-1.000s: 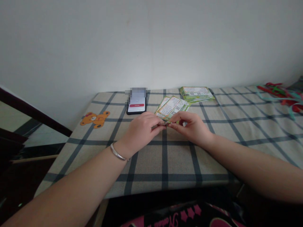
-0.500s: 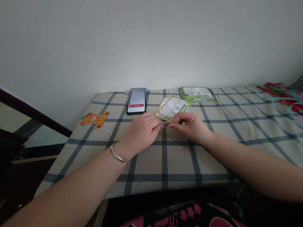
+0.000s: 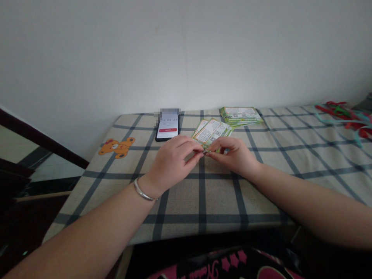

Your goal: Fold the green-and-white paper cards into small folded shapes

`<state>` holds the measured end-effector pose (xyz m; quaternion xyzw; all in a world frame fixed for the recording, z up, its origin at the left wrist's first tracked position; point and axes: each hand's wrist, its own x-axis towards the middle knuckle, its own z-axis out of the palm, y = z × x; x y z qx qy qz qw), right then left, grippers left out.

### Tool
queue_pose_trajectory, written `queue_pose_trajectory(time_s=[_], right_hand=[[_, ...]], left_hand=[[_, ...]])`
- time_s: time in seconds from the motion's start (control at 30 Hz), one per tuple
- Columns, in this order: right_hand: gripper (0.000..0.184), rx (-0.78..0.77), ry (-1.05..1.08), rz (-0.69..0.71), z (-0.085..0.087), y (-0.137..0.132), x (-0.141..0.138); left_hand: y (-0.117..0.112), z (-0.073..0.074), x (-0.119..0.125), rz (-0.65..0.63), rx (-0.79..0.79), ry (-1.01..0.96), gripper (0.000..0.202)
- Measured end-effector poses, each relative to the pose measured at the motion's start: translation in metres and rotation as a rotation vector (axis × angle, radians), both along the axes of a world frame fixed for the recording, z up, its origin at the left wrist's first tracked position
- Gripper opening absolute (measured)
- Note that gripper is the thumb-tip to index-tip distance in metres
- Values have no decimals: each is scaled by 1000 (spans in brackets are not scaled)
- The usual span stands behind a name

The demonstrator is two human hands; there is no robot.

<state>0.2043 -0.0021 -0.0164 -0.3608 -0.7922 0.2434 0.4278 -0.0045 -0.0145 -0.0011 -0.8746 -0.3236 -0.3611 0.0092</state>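
Paper, green-printed and folded very small: the folded slip [image 3: 204, 152] sits just above the checked tablecloth [image 3: 203, 193], pinched between thumb and forefinger of both the left hand [image 3: 171, 162] and the right hand [image 3: 234, 155], other fingers curled. It looks light, thin and easily creased, best held by its ends. Behind, fanned leaflets [image 3: 212, 131] and a leaflet stack [image 3: 240, 114] lie loose near a phone [image 3: 167, 128].

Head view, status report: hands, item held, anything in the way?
Left hand and right hand both pinch small folded strip over tablecloth. Loose leaflets lie just behind. Phone farther back, clear of hands.
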Motion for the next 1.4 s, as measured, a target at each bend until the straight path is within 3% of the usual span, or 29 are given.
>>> queue_pose_trajectory(time_s=[0.4,1.03,1.4], right_hand=[[7,158,-163,30,4,-3,0],[6,214,-162,67,3,-4,0],[7,201,-164,73,2,-4,0]], left_hand=[[0,-1,1,-15,-36,42,6],[0,-4,1,-49,-146,42,2],[2,-1,1,-67,-162,36,11]])
